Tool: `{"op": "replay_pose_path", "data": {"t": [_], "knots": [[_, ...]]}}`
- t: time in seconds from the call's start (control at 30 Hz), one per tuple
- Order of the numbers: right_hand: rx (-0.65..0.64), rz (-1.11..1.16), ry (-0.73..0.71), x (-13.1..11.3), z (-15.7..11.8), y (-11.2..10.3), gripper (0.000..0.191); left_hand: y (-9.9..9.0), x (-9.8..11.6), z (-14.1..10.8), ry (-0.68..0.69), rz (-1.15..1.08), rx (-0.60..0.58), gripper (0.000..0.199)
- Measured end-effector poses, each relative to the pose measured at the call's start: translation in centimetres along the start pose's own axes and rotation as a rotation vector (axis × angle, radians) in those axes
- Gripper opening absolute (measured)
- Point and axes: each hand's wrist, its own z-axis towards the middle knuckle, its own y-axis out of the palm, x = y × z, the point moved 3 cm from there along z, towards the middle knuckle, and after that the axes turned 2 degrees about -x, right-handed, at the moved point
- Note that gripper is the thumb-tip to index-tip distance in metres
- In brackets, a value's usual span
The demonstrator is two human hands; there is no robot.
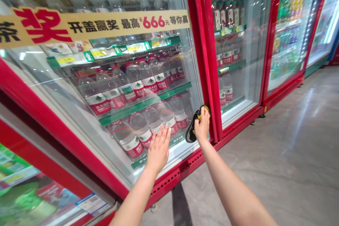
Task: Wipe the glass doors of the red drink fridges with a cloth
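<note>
My right hand (pixel 202 126) is closed around a black pad-like tool with yellow parts (pixel 191 132); its exact kind is unclear. The tool is at the lower right of a glass cooler door (pixel 111 51), by the red frame (pixel 205 77). My left hand (pixel 159 148) has its fingers stretched out flat, at or just in front of the lower part of the same glass. Behind the pane, large water bottles (pixel 132 143) with red-and-white labels stand in rows on the two lower shelves.
A yellow printed strip (pixel 100 26) crosses the door's upper part. More red-framed coolers (pixel 234 53) with bottles continue to the right. A red-edged case of packaged goods (pixel 29 197) is at lower left. Grey shiny floor (pixel 291 148) runs along the coolers.
</note>
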Motion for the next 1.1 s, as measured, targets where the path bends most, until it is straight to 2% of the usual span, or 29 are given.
{"op": "replay_pose_path", "data": {"t": [0.1, 0.3, 0.37, 0.5, 0.57, 0.63, 0.7, 0.77, 0.93, 1.0, 1.1], "knots": [[0.036, -0.037, 0.021, 0.9, -1.1, 0.6, 0.072, 0.4, -0.3, 0.0, -0.019, -0.007, 0.006, 0.077], [-0.045, -0.069, -0.174, -1.2, 4.0, 0.6, 0.074, 1.1, -0.5, -0.3, -0.013, -0.002, 0.013, 0.081], [-0.044, -0.084, -0.166, -0.7, 3.5, 0.2, 0.075, 1.2, -0.6, -0.3, -0.01, 0.006, 0.005, 0.083], [-0.019, -0.088, -0.101, 0.8, 0.6, -0.1, 0.076, 1.7, -0.8, -0.7, 0.01, 0.018, 0.022, 0.083], [-0.051, -0.076, -0.118, 0.3, 1.1, -0.2, 0.076, 1.9, -1.0, -1.0, 0.024, 0.017, 0.038, 0.082], [-0.096, -0.076, -0.17, -1.2, 3.1, -0.3, 0.077, 2.0, -1.1, -1.4, 0.035, 0.013, 0.041, 0.082], [-0.132, -0.101, -0.223, -2.8, 5.2, -0.6, 0.079, 1.8, -1.3, -1.6, 0.028, 0.007, 0.028, 0.082], [-0.179, -0.139, -0.278, -3.6, 6.2, -1.2, 0.081, 1.3, -1.4, -1.7, 0.012, -0.005, 0.004, 0.082], [-0.343, -0.19, -0.444, -1.4, 4.4, -2.5, 0.085, -0.4, -1.1, -1.6, -0.096, -0.022, -0.073, 0.084], [-0.341, -0.192, -0.411, -1.1, 4.2, -2.5, 0.087, -0.9, -1.0, -1.6, -0.161, -0.015, -0.106, 0.085], [-0.275, -0.185, -0.295, -2.8, 4.9, -2.1, 0.088, -1.4, -0.7, -1.7, -0.191, -0.026, -0.182, 0.086]]}}
